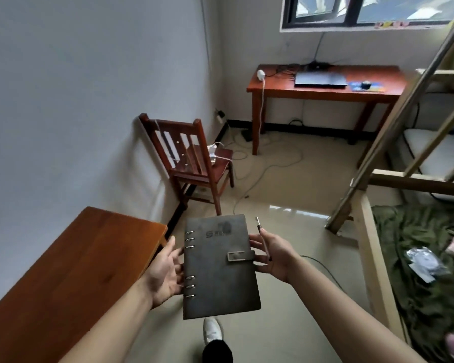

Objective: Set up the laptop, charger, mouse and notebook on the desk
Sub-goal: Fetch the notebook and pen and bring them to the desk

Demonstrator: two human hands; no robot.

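A dark grey ring-bound notebook (218, 268) with a clasp is held closed in front of me, above the floor. My left hand (165, 273) supports its spine edge with relaxed fingers reaching under it. My right hand (275, 258) steadies the clasp edge and pinches a thin pen (262, 237) under the thumb. Across the room stands a red-brown desk (325, 94). On it lie a closed dark laptop (320, 79), a black mouse (366, 85) on a blue pad, and a white charger (260, 74) whose cable hangs down to the floor.
A second wooden desk (63, 279) is close on my left. A wooden chair (194, 163) stands by the left wall with cables trailing across the floor (273, 163). A bunk bed frame (393, 121) and green bedding (417, 258) fill the right side.
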